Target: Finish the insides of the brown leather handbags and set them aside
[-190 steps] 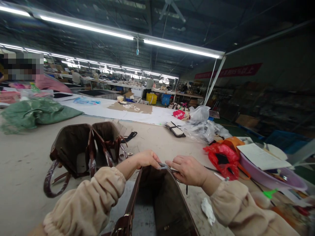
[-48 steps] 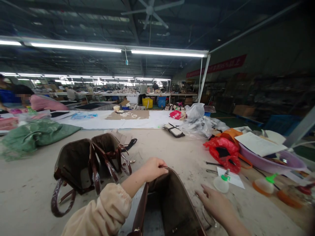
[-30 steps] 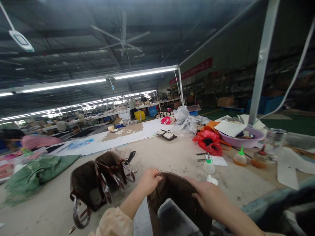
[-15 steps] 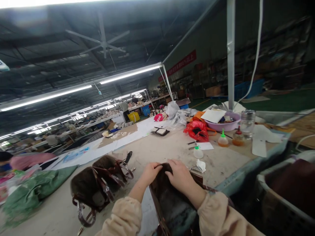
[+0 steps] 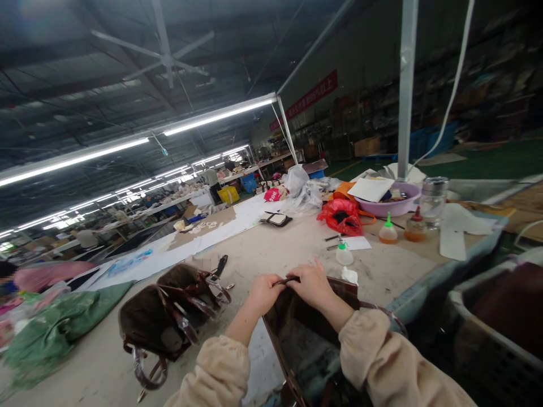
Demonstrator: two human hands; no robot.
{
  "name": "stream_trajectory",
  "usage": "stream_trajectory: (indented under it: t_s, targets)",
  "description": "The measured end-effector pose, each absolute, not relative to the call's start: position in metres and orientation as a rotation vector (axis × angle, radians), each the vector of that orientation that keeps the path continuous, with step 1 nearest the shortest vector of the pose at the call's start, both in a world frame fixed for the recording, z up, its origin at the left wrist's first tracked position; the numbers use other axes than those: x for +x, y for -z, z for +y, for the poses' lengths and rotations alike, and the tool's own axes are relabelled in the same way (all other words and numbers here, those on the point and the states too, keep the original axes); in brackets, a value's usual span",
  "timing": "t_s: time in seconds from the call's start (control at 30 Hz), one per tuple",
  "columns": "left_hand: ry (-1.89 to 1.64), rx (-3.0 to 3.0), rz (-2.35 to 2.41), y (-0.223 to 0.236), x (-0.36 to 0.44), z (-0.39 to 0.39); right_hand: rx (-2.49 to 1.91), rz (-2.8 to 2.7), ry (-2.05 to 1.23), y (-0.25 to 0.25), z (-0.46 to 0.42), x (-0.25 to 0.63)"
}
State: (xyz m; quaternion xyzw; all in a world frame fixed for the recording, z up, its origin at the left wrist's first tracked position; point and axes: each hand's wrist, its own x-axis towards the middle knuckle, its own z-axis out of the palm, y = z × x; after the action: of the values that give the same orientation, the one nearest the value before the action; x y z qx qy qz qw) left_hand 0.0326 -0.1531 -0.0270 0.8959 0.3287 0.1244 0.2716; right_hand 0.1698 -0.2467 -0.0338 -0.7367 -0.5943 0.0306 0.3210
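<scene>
A dark brown handbag (image 5: pixel 297 333) lies at the near edge of the table, its mouth facing me. My left hand (image 5: pixel 265 291) pinches the bag's far rim between thumb and fingers. Close beside it, my right hand (image 5: pixel 311 285) grips the same rim, thumb toward the left thumb. The fingertips behind the rim are hidden. To the left stands another open brown handbag (image 5: pixel 148 322) with plastic-wrapped handles, touching a further brown bag (image 5: pixel 182 282) behind it.
Glue bottles with a green cap (image 5: pixel 387 230) and a red cap (image 5: pixel 416 226) stand at right, near a purple basin (image 5: pixel 388 206) and glass jar (image 5: pixel 433 203). A grey basket (image 5: pixel 462 316) is at lower right. Green cloth (image 5: pixel 68 316) lies left.
Both hands have drawn closer together on the rim, thumbs now nearly meeting. The right hand has closed from spread fingers to a grip. The view has tilted slightly down.
</scene>
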Motion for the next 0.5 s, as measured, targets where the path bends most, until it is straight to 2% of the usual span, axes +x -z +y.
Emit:
stream_trajectory:
  t_s: [0.2, 0.5]
  targets:
    - [-0.348, 2.374, 0.875, 0.0287, 0.0336, -0.1491, -1.904, -1.525, -0.178, 0.0335, -0.2406, 0.1723]
    - [-0.377, 2.359, 0.853, 0.0329, 0.0312, -0.1458, -1.974, -1.466, -0.154, 0.0302, -0.2385, 0.1654]
